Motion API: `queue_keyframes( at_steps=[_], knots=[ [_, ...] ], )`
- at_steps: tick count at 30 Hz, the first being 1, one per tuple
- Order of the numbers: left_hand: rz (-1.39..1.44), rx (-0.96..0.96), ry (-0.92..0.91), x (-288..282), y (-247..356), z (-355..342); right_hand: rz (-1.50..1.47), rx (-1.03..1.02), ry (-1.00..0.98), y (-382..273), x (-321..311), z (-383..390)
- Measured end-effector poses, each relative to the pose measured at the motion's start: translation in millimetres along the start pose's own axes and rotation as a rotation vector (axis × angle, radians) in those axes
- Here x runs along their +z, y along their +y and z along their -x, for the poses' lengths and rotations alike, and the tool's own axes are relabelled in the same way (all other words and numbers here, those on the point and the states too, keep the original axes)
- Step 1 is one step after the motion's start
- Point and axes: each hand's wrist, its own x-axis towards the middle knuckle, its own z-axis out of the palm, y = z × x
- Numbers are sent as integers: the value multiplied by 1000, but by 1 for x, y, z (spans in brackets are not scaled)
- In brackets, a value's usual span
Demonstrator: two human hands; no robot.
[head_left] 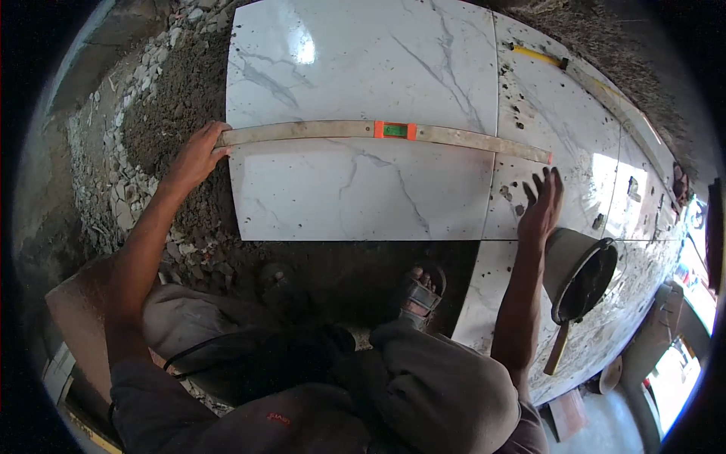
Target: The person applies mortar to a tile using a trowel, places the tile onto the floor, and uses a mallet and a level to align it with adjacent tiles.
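A long, pale spirit level (461,142) with an orange-framed green vial lies across a white marble-patterned tile (340,189). My left hand (200,157) is closed on the level's left end, just beyond the tile's left edge. Near the level's right end, my right hand (543,203) hovers or rests over the neighbouring tiles with its fingers apart, holding nothing that I can see. A bucket (582,274) with a wooden-handled tool (558,348) at its rim stands to the right of my right forearm.
Rubble and loose soil (159,106) border the tiles at left. A yellow tool (537,54) and a long straight bar (628,113) lie toward the upper right. My sandalled feet (420,291) are on dark ground below the tile. Mortar bits spot the right-hand tiles.
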Motion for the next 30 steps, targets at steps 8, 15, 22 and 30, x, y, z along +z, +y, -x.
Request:
queue_keyframes(
  at_steps=[8,15,22,30],
  knots=[
    [44,6,32,-6,10,6,-42,80,-134,19,5,-40],
    [47,-61,2,2,-4,5,-151,127,-104,12,7,-41],
    [47,-55,-1,1,4,3,-126,88,-87,3,4,-42],
    [26,-36,13,-2,-3,10,-62,56,-120,16,18,-40]
  ],
)
